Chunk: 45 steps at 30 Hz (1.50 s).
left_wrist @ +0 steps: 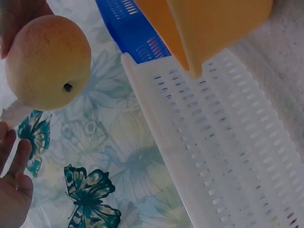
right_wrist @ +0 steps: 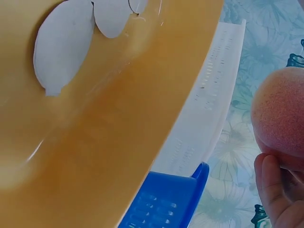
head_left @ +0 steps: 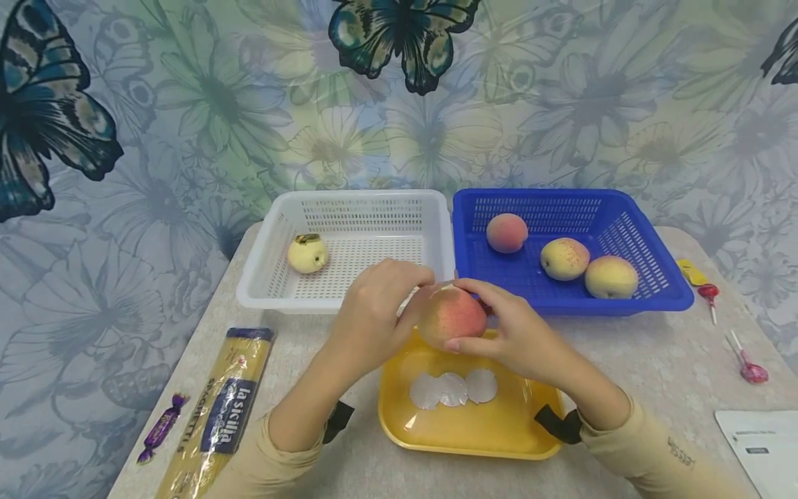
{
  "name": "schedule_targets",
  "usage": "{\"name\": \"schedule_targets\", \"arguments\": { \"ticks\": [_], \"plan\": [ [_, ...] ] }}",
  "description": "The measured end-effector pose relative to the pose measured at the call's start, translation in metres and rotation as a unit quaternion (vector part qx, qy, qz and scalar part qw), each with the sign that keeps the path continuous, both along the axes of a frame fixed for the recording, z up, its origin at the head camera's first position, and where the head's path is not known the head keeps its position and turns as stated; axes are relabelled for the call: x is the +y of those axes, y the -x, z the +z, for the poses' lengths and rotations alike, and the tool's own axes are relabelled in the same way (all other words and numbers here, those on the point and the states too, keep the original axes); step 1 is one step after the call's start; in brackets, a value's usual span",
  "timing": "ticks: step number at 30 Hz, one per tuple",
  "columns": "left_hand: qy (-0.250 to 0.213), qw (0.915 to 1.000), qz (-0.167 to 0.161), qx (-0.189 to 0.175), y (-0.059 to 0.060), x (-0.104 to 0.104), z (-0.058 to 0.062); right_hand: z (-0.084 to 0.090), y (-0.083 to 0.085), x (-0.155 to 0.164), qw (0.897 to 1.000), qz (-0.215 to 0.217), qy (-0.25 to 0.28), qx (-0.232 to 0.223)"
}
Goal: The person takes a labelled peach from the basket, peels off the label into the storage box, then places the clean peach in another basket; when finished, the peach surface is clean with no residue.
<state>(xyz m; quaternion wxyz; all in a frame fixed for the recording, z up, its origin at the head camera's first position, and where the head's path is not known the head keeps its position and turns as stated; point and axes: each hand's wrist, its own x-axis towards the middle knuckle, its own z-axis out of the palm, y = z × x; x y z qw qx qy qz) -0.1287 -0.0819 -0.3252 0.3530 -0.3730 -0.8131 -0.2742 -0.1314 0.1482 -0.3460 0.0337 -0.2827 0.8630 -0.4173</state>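
In the head view, my right hand (head_left: 517,329) holds a red-and-yellow peach (head_left: 454,317) above the yellow tray (head_left: 467,436), thumb beneath and fingers over the top. My left hand (head_left: 380,312) is at the peach's left side with curled fingers. A thin pale piece (left_wrist: 15,113) shows between the left hand's fingers and the peach in the left wrist view; its shape is mostly hidden. Three whitish round pieces (head_left: 453,389) lie in a row in the tray. The right wrist view shows the peach (right_wrist: 282,116) resting against the right fingers (right_wrist: 270,180).
A white basket (head_left: 368,303) behind holds one yellow fruit (head_left: 305,256) with a dark label. The blue basket (head_left: 573,305) beside it holds three peaches. Left lie a spaghetti pack (head_left: 218,416) and a purple candy (head_left: 162,428); right, lollipops (head_left: 753,372) and a white sheet (head_left: 763,443).
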Motion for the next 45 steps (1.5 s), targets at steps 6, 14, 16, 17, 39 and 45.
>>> {"name": "schedule_targets", "arguments": {
  "ticks": [6, 14, 16, 17, 39, 45],
  "plan": [
    [-0.067, 0.9953, 0.016, -0.067, 0.002, -0.002, -0.005, 0.000, -0.004, 0.012, 0.999, -0.031, -0.021, 0.010],
    [-0.134, 0.9680, -0.003, -0.212, -0.005, -0.006, -0.014, 0.003, -0.011, 0.042, 0.995, -0.093, -0.042, 0.023],
    [-0.139, 0.9599, 0.003, -0.244, -0.009, -0.004, -0.016, 0.005, -0.013, 0.049, 0.993, -0.105, -0.040, 0.027],
    [-0.138, 0.9567, 0.005, -0.257, -0.011, -0.003, -0.018, 0.005, -0.014, 0.053, 0.993, -0.112, -0.039, 0.030],
    [0.180, 0.9035, 0.019, -0.389, -0.053, 0.097, -0.087, -0.009, -0.001, 0.122, 0.974, -0.210, 0.039, 0.079],
    [0.235, 0.8953, 0.026, -0.377, -0.050, 0.109, -0.092, -0.014, 0.005, 0.129, 0.973, -0.218, 0.036, 0.066]
  ]
}}
